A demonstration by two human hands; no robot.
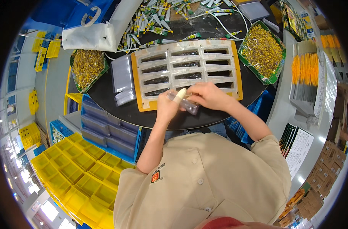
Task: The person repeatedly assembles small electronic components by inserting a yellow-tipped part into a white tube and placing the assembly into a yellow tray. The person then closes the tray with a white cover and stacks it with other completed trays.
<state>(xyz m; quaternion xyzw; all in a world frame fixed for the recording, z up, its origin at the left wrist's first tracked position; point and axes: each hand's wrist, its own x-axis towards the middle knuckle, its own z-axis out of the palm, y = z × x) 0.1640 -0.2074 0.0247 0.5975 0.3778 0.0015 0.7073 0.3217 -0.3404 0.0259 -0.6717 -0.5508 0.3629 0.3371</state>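
Observation:
At the front edge of the tray, my left hand (167, 108) is closed on a clear plastic blister shell (191, 108); a pale finger cot covers its thumb. My right hand (209, 96) pinches at the upper side of that shell, fingers bent together. Whatever lies inside the shell is too small and covered to make out. Just beyond both hands is a white mould tray (187, 70) on a yellow board, with rows of long slots. Dark ribbed pieces show in the left and middle slots; the right-hand slots look plain black.
Stacked clear blister shells (123, 78) lie left of the tray. Green boxes of yellow-headed small parts stand left (88, 69) and right (262, 51). Small tubes (155, 21) are heaped at the back, crossed by a white cable (219, 23). Yellow bins (76, 173) stand at lower left.

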